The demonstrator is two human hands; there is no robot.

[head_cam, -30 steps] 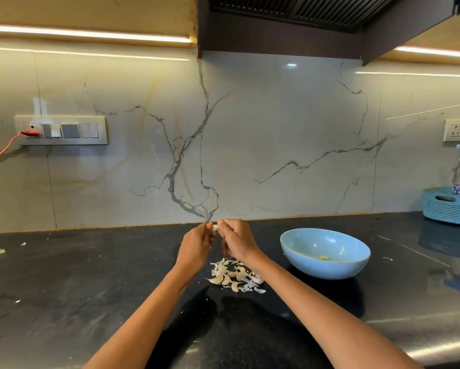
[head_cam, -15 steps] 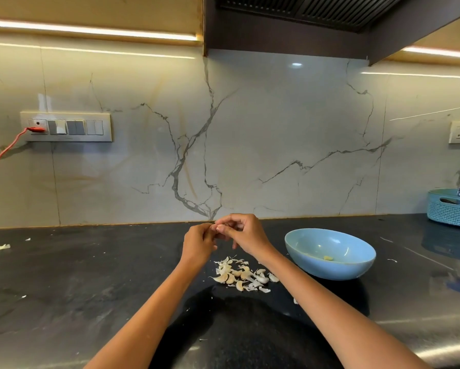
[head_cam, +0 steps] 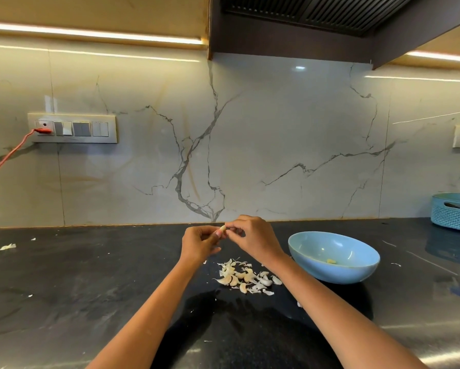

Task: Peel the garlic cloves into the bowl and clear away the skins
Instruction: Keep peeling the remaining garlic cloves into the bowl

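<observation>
Above the black stone counter (head_cam: 90,275), left hand (head_cam: 198,242) and right hand (head_cam: 252,235) each pinch one small pale garlic clove (head_cam: 222,228) — raised for peeling (pale-blue ceramic bowl (head_cam: 356,272) near).

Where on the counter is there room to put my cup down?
The black counter is mostly bare left of the left hand, with only stray skin bits. There is also bare room between the blue bowl and the teal basket. It is crowded in the middle: the garlic pile lies beside the bowl, under the right hand.
</observation>
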